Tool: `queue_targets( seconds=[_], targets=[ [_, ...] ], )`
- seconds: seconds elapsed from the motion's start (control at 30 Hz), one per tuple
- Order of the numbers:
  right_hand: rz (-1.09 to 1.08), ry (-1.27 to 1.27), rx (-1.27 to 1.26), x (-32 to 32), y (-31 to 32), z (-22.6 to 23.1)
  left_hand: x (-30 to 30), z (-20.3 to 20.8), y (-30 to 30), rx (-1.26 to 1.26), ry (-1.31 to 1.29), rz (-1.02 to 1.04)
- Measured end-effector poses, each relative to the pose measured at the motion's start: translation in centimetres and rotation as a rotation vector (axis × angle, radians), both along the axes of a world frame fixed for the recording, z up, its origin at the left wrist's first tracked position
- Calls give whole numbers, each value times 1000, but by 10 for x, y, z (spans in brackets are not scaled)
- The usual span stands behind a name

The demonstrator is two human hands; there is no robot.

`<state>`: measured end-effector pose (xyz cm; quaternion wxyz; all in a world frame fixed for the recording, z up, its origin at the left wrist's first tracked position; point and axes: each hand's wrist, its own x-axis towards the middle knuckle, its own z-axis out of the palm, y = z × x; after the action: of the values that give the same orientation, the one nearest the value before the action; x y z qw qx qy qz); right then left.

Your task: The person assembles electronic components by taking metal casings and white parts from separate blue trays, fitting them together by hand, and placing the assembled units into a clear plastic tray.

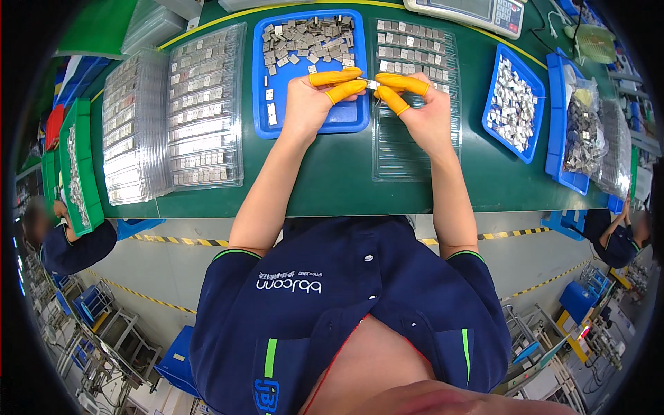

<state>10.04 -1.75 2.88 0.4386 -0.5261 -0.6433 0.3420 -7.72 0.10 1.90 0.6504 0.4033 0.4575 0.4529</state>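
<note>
Between my hands is a small pale part with a metal end [371, 84], pinched from both sides in yellow finger cots. My left hand [319, 97] grips its left end, above the right edge of a blue tray [304, 126]. From the right, my right hand [415, 100] closes thumb and finger on the other end, over a clear ribbed tray [401, 159]. Loose small metal pieces [311, 41] are heaped in the blue tray's far half. Rows of similar pieces [411, 41] fill the clear tray's far part; its near slots show bare plastic.
Stacked clear trays of pieces [135, 138] and another filled clear tray [207, 104] lie left. A blue tray of white parts [512, 104] and a blue bin with bagged parts [577, 131] stand right. A scale [477, 10] sits at the back. People sit at both sides.
</note>
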Motion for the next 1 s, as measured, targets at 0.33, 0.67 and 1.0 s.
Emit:
queue_targets(
  seconds=[0.33,0.67,1.0],
  targets=[
    [117,431,-393,0,-2,-3,-2,2,-5,-95,-150,-115],
    [28,357,-197,-2,-12,6,6,3,-9,-27,-80,-141],
    [-148,-798,481,17,-19,-9,-22,-15,14,320,715,351]
  ],
)
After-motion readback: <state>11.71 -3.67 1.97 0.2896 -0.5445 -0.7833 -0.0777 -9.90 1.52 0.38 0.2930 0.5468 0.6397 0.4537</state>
